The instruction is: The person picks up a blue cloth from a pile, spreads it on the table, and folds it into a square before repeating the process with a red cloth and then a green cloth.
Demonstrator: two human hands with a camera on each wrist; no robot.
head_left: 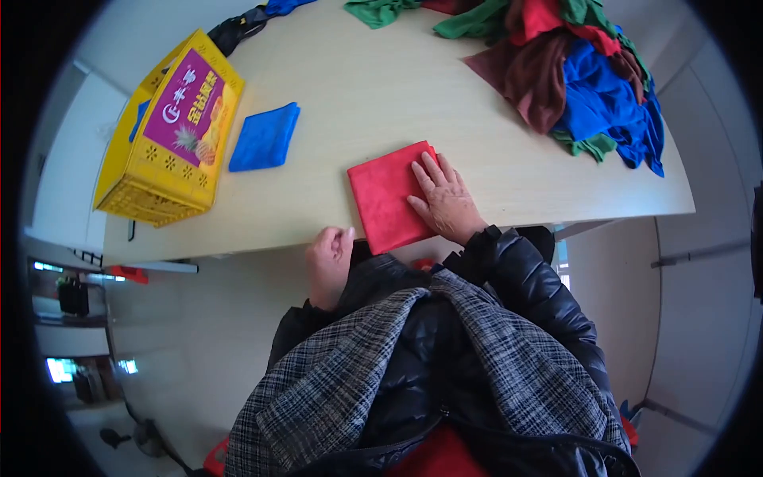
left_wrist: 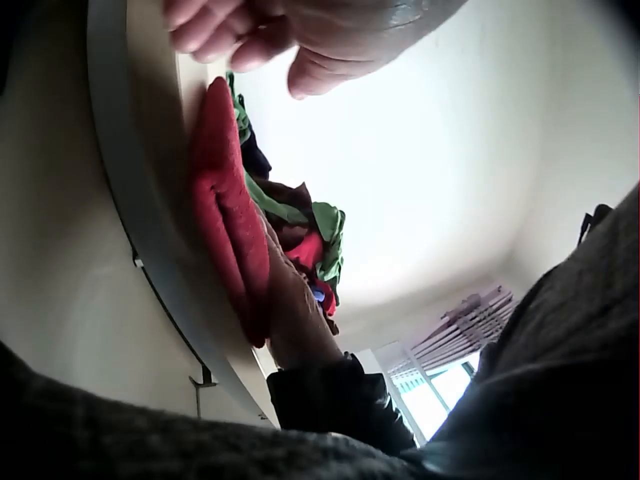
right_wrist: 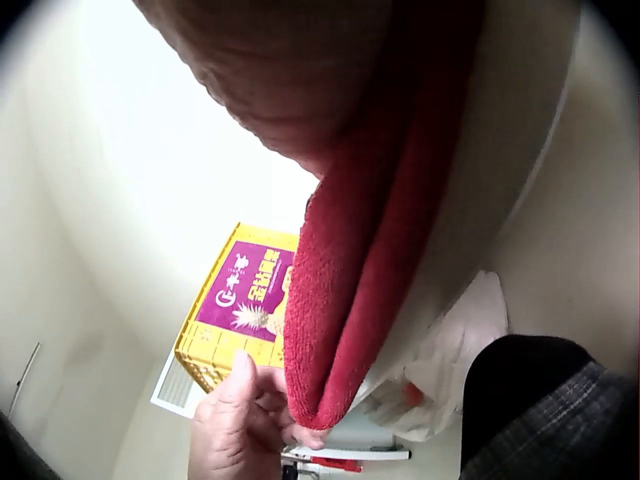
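Observation:
A red cloth [head_left: 381, 195], folded into a thick rectangle, lies at the table's front edge. My right hand [head_left: 449, 200] rests flat on its right side with the fingers spread. Just off the cloth's lower left corner is my left hand [head_left: 328, 258], its fingers loosely curled and nothing visible in them. In the left wrist view the left hand [left_wrist: 340, 35] hangs apart from the red cloth [left_wrist: 220, 200]. From the right wrist, the cloth's folded layers [right_wrist: 350, 290] show edge-on. A folded blue cloth [head_left: 265, 137] lies farther left on the table.
A yellow basket [head_left: 143, 191] with a purple pineapple label stands at the table's left side, some blue inside it. Loose blue, brown, red and green cloths [head_left: 600, 87] are heaped at the back right. A dark item [head_left: 236, 32] lies at the back left.

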